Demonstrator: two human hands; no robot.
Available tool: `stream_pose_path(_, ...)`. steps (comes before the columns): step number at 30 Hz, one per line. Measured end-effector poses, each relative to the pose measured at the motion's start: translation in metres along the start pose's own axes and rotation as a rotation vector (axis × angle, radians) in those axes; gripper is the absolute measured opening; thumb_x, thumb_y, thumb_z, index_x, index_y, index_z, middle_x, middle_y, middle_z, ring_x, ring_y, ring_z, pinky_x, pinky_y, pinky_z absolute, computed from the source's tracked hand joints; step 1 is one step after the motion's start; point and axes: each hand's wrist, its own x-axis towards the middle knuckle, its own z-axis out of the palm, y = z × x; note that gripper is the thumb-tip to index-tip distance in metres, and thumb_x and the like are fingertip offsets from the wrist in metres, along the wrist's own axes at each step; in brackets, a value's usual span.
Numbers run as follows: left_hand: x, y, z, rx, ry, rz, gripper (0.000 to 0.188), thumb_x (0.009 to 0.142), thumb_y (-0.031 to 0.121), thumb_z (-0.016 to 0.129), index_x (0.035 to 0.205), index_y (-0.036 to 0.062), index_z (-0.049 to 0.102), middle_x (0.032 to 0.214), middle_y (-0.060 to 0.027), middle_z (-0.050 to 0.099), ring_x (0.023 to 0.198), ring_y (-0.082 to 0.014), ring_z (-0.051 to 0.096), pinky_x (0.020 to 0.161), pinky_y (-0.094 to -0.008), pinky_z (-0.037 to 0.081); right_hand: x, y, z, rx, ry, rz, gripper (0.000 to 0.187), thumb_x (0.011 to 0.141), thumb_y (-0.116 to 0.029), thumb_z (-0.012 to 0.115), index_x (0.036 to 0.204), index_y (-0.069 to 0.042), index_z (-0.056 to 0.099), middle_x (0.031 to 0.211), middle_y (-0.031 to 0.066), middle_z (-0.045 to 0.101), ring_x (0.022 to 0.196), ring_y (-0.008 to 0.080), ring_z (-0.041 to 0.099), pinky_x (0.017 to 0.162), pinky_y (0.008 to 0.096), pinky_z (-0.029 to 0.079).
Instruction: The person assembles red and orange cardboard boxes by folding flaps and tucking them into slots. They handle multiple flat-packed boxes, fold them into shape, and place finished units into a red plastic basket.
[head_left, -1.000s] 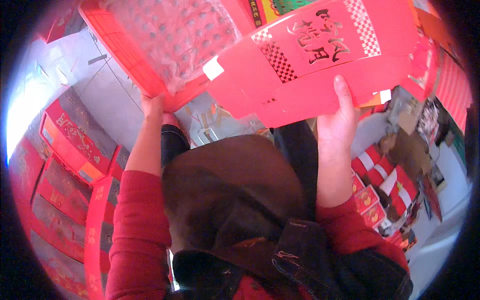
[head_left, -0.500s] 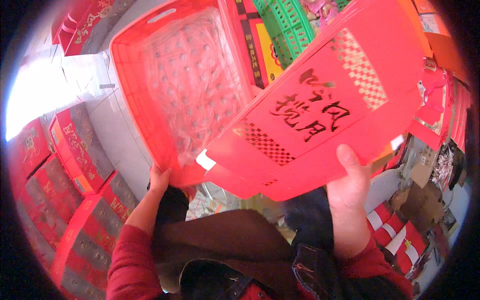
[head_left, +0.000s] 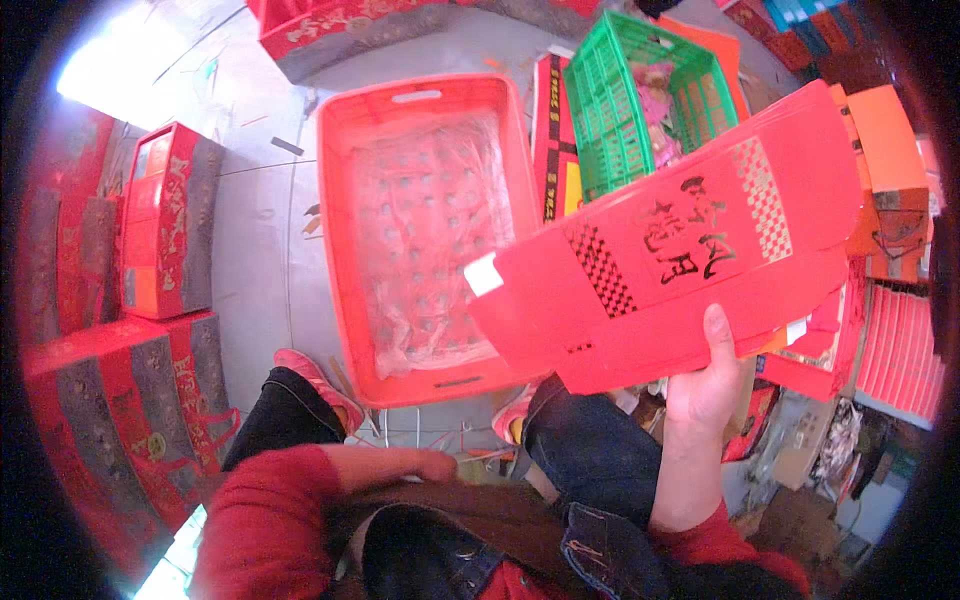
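Observation:
My right hand (head_left: pixel 708 385) grips a stack of flat red cardboard sheets (head_left: pixel 660 275) at its near edge, the thumb lying on top and the fingers hidden underneath. Black writing and checkered gold bands decorate the top sheet, and a white tab sticks out at its left end. Below the stack's left end, a red plastic crate (head_left: pixel 448 390) stands on the floor, lined with crinkled clear plastic film. My left hand (head_left: pixel 432 466) is over my lap, away from the crate; its fingers are blurred and partly out of sight.
A green basket (head_left: pixel 605 130) with pink packets (head_left: pixel 657 115) stands beyond the sheets. Red and grey boxes (head_left: pixel 190 225) line the left, with another (head_left: pixel 345 40) at the far side. Orange boxes (head_left: pixel 895 140) and stacked red pieces (head_left: pixel 900 340) are at right. My shoes flank the crate's near end.
My left hand has let go of the crate's near corner and drawn back to my lap. The crate now rests farther from me, and my right hand still holds the sheets.

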Motion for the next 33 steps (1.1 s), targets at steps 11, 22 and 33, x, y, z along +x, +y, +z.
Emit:
stream_pose_path(11, 0.099, 0.064, -0.009, 0.033, 0.219, -0.089, 0.054, 0.088, 0.048, 0.045, 0.106, -0.0008, 0.061, 0.094, -0.0176, 0.062, 0.077, -0.0270, 0.062, 0.070, -0.0401, 0.049, 0.010, 0.009, 0.001, -0.086, -0.019, 0.037, 0.055, 0.084, 0.000, 0.057, 0.134, -0.004, 0.036, 0.133, 0.0096, 0.044, 0.122, 0.0249, 0.044, 0.104, 0.0427, 0.036)
stream_pose_path(22, 0.099, 0.060, -0.027, -0.102, 0.285, -0.134, 0.044, 0.088, 0.038, 0.048, 0.107, 0.0003, 0.059, 0.089, -0.0147, 0.061, 0.075, -0.0252, 0.060, 0.067, -0.0397, 0.048, 0.042, 0.034, 0.024, -0.033, -0.033, 0.104, 0.059, 0.080, 0.003, 0.061, 0.133, -0.006, 0.038, 0.131, 0.0080, 0.046, 0.119, 0.0225, 0.047, 0.102, 0.0410, 0.037)
stream_pose_path(33, -0.001, 0.045, -0.046, 0.150, 0.811, -0.338, 0.035, 0.087, 0.028, 0.052, 0.109, 0.0014, 0.058, 0.083, -0.0119, 0.060, 0.073, -0.0234, 0.058, 0.065, -0.0393, 0.046, 0.049, -0.013, 0.033, 0.323, -0.103, -0.017, 0.062, 0.072, 0.005, 0.070, 0.127, -0.002, 0.045, 0.122, 0.0084, 0.053, 0.109, 0.0220, 0.053, 0.096, 0.0386, 0.043)
